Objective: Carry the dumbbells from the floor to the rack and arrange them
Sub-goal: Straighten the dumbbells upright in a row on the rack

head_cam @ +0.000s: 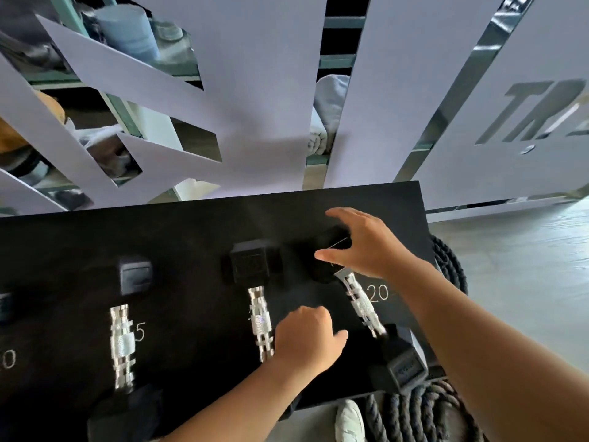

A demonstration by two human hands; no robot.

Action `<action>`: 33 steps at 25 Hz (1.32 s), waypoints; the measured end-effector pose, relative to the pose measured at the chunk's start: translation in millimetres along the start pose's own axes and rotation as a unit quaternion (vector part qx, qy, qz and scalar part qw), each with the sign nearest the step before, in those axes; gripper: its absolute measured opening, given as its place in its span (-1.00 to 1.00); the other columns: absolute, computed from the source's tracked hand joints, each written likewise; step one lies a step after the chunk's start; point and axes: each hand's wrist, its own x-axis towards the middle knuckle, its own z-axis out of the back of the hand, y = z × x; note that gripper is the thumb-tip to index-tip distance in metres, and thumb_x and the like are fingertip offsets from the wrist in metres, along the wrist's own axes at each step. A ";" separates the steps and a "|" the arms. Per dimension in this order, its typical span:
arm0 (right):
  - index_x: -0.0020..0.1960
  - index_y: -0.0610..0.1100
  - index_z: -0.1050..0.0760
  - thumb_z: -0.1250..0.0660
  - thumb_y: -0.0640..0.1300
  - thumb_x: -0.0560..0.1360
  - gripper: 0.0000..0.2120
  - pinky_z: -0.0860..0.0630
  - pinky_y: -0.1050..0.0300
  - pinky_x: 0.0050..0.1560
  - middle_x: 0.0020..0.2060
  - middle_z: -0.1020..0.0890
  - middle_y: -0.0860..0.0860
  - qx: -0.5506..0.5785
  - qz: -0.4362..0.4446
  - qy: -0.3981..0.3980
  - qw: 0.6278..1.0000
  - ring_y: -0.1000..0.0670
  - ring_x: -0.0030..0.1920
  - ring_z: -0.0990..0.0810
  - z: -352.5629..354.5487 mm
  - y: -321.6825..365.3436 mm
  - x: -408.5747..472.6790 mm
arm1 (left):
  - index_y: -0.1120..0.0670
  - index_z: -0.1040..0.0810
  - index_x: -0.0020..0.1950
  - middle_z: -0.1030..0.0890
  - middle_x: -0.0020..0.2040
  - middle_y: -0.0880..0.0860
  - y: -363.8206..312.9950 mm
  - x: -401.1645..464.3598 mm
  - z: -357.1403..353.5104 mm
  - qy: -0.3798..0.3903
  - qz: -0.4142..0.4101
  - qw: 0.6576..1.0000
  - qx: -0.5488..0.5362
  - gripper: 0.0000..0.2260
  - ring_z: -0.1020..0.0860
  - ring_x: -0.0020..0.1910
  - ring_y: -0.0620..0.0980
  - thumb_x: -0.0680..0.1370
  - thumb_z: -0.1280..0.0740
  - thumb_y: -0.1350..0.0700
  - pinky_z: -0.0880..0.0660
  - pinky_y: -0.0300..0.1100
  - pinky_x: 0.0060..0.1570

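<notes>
honestly the sketchy bit is the 20 dumbbell (363, 303) sitting crooked at 3 o'clock on the rack (191, 237), near head poking past the edge; right hand (366, 247) splayed loose on its far head, left hand (306, 339) clenched around nothing, so one nudge and it tips off.

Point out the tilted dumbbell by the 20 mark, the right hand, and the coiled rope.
tilted dumbbell (361, 303): head view, on its knurled chrome handle.
right hand (366, 247): head view, on the back of the hand.
coiled rope (424, 416): head view, on a dark loop below the rack.
</notes>
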 end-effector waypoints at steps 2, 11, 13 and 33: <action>0.54 0.07 -0.35 -0.55 0.25 0.35 -0.15 -0.44 0.08 0.38 0.40 -0.50 0.14 0.014 0.016 0.045 0.999 0.03 0.36 -0.49 0.7 -23.6 0.7 | 0.08 -0.48 -0.15 -0.69 -0.03 0.12 -19.5 13.5 -12.2 0.007 0.022 0.999 -0.039 -0.59 -0.66 0.05 0.21 0.56 -0.33 -0.27 -0.54 -0.05 -0.07; 0.47 0.17 -0.30 -0.70 0.08 0.19 -0.04 -0.53 0.16 0.23 0.34 -0.39 0.14 0.121 0.128 0.101 0.979 0.05 0.26 -0.48 -20.6 -67.7 14.7 | 0.18 -0.63 0.03 -0.71 0.02 0.12 -73.1 43.5 -55.1 -0.070 0.150 0.970 -0.176 -0.58 -0.65 0.10 0.13 0.51 -0.47 -0.19 -0.53 -0.07 0.08; 0.44 0.19 -0.32 -0.71 0.08 0.17 -0.07 -0.55 0.14 0.19 0.29 -0.42 0.13 0.142 0.125 0.088 0.978 0.04 0.24 -0.50 -23.5 -70.6 15.8 | 0.18 -0.63 -0.01 -0.71 -0.03 0.11 -74.5 44.4 -61.3 -0.077 0.162 0.962 -0.206 -0.60 -0.65 0.06 0.13 0.50 -0.49 -0.17 -0.57 -0.03 0.08; 0.38 0.14 -0.41 -0.73 -0.02 0.15 -0.12 -0.42 0.36 0.09 0.24 -0.50 0.14 0.236 -0.004 -0.033 0.971 0.10 0.19 -0.50 8.3 -138.0 -17.9 | 0.18 -0.63 -0.09 -0.71 -0.06 0.12 -127.2 57.9 -61.3 -0.066 0.078 0.987 -0.123 -0.73 -0.65 0.00 0.15 0.56 -0.45 -0.04 -0.43 -0.15 -0.12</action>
